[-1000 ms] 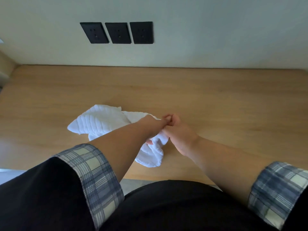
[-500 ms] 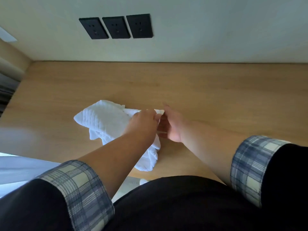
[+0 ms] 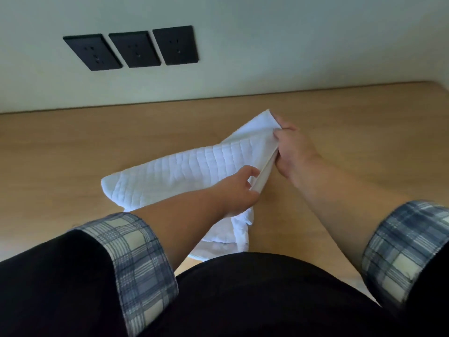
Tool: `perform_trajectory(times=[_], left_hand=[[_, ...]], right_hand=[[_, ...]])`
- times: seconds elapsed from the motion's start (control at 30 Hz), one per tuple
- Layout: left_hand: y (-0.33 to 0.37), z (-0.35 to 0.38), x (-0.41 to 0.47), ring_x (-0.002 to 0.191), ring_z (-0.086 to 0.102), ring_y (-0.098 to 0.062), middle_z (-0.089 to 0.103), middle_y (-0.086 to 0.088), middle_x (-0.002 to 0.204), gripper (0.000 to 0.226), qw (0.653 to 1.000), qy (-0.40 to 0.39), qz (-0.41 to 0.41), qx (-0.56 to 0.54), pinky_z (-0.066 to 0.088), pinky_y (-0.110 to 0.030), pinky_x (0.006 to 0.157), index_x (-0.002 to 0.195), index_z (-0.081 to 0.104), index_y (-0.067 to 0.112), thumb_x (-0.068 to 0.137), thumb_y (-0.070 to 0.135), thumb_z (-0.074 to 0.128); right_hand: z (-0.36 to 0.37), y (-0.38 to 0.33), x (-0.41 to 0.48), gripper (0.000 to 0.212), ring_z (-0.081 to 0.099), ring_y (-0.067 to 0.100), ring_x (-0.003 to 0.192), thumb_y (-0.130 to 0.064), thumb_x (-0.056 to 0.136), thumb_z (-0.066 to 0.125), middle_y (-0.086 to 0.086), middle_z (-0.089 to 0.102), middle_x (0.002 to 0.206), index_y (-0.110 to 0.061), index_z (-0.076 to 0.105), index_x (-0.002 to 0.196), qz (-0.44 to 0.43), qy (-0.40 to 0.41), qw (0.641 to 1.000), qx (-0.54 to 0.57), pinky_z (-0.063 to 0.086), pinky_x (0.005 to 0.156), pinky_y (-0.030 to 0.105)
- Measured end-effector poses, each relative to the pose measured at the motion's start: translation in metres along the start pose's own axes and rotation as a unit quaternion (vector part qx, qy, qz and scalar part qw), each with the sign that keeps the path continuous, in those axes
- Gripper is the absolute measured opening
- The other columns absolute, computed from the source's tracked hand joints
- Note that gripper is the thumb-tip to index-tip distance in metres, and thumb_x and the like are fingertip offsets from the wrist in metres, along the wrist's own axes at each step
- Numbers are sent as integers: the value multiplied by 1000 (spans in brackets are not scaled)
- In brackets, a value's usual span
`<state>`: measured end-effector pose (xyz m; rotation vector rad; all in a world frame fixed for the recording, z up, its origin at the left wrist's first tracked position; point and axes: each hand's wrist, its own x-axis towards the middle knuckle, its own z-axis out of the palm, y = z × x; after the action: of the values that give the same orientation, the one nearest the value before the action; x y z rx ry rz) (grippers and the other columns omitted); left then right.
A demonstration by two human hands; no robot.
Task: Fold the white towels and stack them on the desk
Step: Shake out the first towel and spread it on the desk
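Note:
A white quilted towel (image 3: 184, 173) lies partly spread over the wooden desk (image 3: 73, 147), its near end drooping toward my body. My right hand (image 3: 295, 149) grips the towel's far right corner, thumb on top, lifting that edge off the desk. My left hand (image 3: 239, 190) pinches the same right-hand edge lower down, close to the near side. The towel's left end rests flat on the desk. Part of the towel is hidden under my left forearm.
Three black wall sockets (image 3: 132, 51) sit on the pale wall behind the desk. The desk's right end curves off at the upper right (image 3: 435, 93). My dark top and plaid cuffs fill the bottom of the view.
The towel was bunched in a heap; now it is pulled out into a broad sheet. My hands, which met at one spot, have separated along its right edge, the right hand moving farther away.

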<state>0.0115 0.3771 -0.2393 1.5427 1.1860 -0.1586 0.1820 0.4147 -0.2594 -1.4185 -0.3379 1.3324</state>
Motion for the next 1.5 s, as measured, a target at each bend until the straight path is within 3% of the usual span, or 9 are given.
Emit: perform_trajectory(times=[0.27, 0.53, 0.67, 0.77, 0.87, 0.97, 1.17, 1.4, 1.5], left_hand=[[-23, 27, 27, 127, 52, -22, 43, 2, 152, 67, 996, -33, -20, 84, 42, -25, 87, 154, 24, 40, 95, 24, 51], [-63, 28, 15, 123, 54, -19, 52, 3, 142, 53, 986, 42, -67, 144, 38, -25, 94, 147, 41, 33, 96, 24, 51], [-72, 32, -11, 114, 57, -16, 62, 10, 122, 36, 951, 199, 11, 237, 41, -34, 99, 132, 55, 36, 97, 29, 49], [-83, 33, -25, 121, 51, -20, 59, 7, 127, 37, 908, 256, -7, 331, 34, -41, 104, 131, 53, 39, 95, 47, 48], [-94, 38, -33, 132, 37, -30, 45, -3, 142, 73, 884, 152, -166, 409, 19, -63, 108, 138, 44, 38, 80, 81, 38], [-104, 44, -31, 147, 7, -40, 11, -9, 163, 97, 860, 48, -252, 441, 1, -82, 98, 152, 20, 41, 71, 88, 43], [-116, 25, -13, 148, -11, -45, -17, -11, 164, 109, 828, 48, -253, 498, -1, -83, 98, 155, -13, 36, 82, 45, 68], [-114, -33, 10, 147, -15, -47, -16, -20, 163, 103, 757, 55, -178, 626, -11, -68, 112, 158, -7, 28, 86, 46, 64], [-112, -42, 12, 149, -12, -45, -12, -19, 164, 86, 768, 67, -188, 609, -5, -65, 116, 159, 9, 25, 89, 33, 59]], right_hand=[[-61, 45, -10, 50, 66, 23, 101, -32, 92, 68, 6, 67, 116, -17, 49, 135, 146, 86, 954, -246, 57, 85, 44], [-69, 87, -22, 32, 64, 30, 105, -23, 91, 65, 11, 66, 120, -10, 62, 120, 164, -2, 895, -414, 54, 94, 43], [-61, 72, -19, 44, 58, 25, 101, -20, 86, 64, 7, 51, 130, -20, 45, 126, 14, 108, 860, -498, 51, 79, 35], [-44, 73, -17, 67, 30, 25, 142, -33, 90, 63, 2, 29, 156, -33, 32, 149, -165, -66, 747, -641, 34, 114, 41], [-19, 82, -11, 71, -5, 28, 154, -47, 94, 57, 0, 0, 168, -44, 21, 155, -138, -266, 563, -770, 10, 123, 49], [-13, 97, -9, 84, -18, 32, 152, -59, 89, 58, -4, -16, 167, -50, 6, 155, -72, -306, 484, -817, 4, 122, 58], [-20, 105, -21, 105, -15, 35, 152, -68, 80, 65, -6, -24, 164, -51, -8, 153, -41, -260, 481, -836, 14, 119, 60], [-14, 120, -68, 92, 37, 38, 128, -64, 79, 67, 9, 21, 146, -36, 18, 152, -25, -242, 526, -815, 46, 95, 45], [-11, 120, -73, 67, 60, 22, 109, -58, 89, 61, 2, 45, 132, -28, 39, 145, -28, -271, 643, -716, 50, 90, 37]])
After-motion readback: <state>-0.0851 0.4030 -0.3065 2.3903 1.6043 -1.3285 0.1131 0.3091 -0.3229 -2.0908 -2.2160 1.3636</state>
